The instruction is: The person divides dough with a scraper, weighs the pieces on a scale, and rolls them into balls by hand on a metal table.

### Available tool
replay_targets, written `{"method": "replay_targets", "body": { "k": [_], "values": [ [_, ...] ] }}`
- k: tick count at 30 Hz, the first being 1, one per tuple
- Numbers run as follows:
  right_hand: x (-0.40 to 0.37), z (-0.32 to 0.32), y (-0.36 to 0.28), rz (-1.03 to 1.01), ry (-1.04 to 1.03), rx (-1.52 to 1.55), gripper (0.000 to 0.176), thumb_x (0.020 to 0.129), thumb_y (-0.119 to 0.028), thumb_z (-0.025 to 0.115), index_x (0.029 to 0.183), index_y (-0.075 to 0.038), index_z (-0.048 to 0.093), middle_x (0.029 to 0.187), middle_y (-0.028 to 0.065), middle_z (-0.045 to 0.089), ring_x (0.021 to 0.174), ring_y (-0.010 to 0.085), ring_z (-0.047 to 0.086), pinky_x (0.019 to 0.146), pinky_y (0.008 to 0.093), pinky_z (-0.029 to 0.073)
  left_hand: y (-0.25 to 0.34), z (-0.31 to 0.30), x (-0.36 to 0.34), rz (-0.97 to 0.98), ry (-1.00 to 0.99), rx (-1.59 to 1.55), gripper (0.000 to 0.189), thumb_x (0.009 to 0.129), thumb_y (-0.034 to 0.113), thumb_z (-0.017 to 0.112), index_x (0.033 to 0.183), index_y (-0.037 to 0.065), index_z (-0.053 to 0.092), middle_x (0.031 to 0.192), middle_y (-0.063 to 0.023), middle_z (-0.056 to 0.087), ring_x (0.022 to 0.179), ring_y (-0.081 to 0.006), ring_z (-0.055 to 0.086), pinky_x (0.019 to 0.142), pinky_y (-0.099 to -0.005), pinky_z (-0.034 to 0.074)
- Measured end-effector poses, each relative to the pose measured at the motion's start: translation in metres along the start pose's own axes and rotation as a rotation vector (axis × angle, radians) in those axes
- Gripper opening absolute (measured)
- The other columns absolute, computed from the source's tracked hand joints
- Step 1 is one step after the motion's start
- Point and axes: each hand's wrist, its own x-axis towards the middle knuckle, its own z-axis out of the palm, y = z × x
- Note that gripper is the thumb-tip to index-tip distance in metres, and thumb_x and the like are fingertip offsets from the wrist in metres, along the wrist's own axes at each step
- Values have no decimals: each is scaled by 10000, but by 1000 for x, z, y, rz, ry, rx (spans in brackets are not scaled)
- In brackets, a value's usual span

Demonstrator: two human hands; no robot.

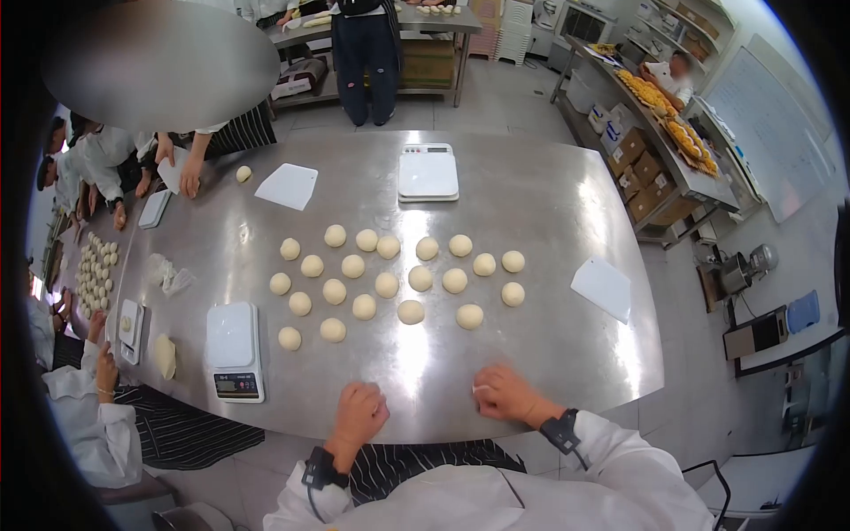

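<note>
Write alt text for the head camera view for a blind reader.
A person's left hand and right hand rest curled on a shiny steel table, a bit of white dough under the right fingers. Beyond them lie rows of round pale dough balls, with a white digital scale at the left.

The right grip covers a white lump, probably dough, nearly whole. Anything under the curled left grip is hidden. The near scale's display is too small to read.
</note>
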Motion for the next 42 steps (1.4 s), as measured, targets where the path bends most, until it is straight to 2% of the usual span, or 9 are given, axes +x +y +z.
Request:
{"method": "replay_targets", "body": {
  "k": [9,17,22,27,31,32,34,41,42],
  "values": [
    [58,29,-7,-25,63,-77,109,688,-169,709,706,-131,608,884,10,603,896,223,596,802,357,474,5,32,45,73,-42,-53,169,618,43,708,747,93,611,832,-67,582,826,-294,564,749,-406,473],
    [-4,-12,-9,-42,82,-50,161,646,-116,717,763,-128,607,882,15,602,889,237,601,775,372,485,9,10,-5,6,-32,-67,159,608,44,701,712,81,587,818,-80,596,830,-302,572,760,-422,474],
    [31,23,-23,-116,23,-27,172,618,-134,724,750,-133,613,871,22,600,845,246,593,760,392,482,32,35,38,287,-146,-105,157,666,123,691,664,103,535,724,-55,512,747,-245,533,725,-358,464],
    [44,4,8,-19,114,-139,184,631,-141,727,788,-138,631,878,20,608,861,251,599,768,406,483,-3,34,32,124,0,32,120,678,135,700,713,113,588,766,-27,561,758,-239,558,735,-347,478],
    [-18,-7,9,-51,-40,51,208,672,-147,721,859,-124,632,948,54,609,969,280,598,814,425,482,5,14,-9,42,-36,-35,145,645,112,716,754,88,623,835,-67,627,805,-272,597,761,-425,469],
    [-18,-5,-12,-18,-31,51,184,690,-165,711,835,-109,613,997,66,599,985,286,589,835,416,477,10,18,-20,18,-62,-109,185,609,127,733,751,93,620,828,-68,622,822,-284,595,775,-435,465],
    [-7,22,-21,-111,-23,54,135,725,-170,669,762,-99,560,931,59,564,960,270,572,844,389,463,38,14,0,37,-190,-95,81,747,114,655,765,49,610,780,-155,605,793,-359,574,770,-481,451],
    [32,28,7,-71,8,-15,139,708,-154,674,776,-110,561,920,44,557,898,252,559,796,387,468,2,31,34,-12,-351,19,122,709,117,687,785,49,621,866,-146,633,861,-358,580,847,-474,437],
    [26,27,11,-58,51,-19,151,702,-154,681,792,-112,567,927,43,561,905,251,560,796,386,470,-9,35,21,46,-174,47,158,649,129,716,764,77,619,850,-107,625,853,-328,586,820,-453,451]
  ]
}}
